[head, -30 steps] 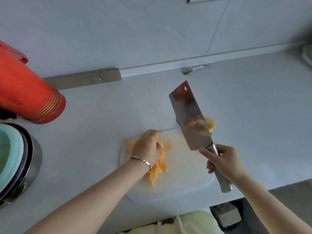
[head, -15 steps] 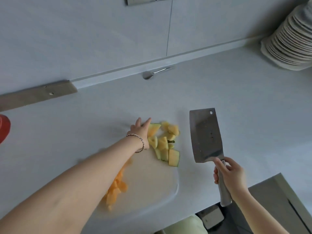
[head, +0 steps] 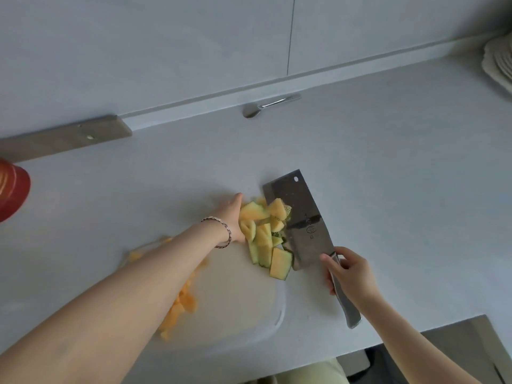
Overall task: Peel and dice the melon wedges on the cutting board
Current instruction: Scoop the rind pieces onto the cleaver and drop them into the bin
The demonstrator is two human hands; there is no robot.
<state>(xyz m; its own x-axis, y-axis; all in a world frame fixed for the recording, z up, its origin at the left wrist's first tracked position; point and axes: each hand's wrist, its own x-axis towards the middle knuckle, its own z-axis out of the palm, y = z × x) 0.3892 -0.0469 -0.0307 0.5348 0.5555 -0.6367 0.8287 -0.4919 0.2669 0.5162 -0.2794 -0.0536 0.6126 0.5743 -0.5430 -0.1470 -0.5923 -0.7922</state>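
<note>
Green-yellow melon peels [head: 264, 239], orange dice [head: 182, 303] — white board [head: 238, 306]

A pale grey stone countertop [head: 388, 162] meets a pale grey panelled wall [head: 166, 51]; a flat brushed-metal strip [head: 69, 139] lies along that wall's base.

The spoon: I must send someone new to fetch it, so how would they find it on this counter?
Start at the pale counter and follow it back to where it meets the wall. The spoon lies there alone, beyond the cleaver and the peel scraps. It is small, shiny metal, bowl to the left, and unlike the cleaver nobody is holding it.
</note>
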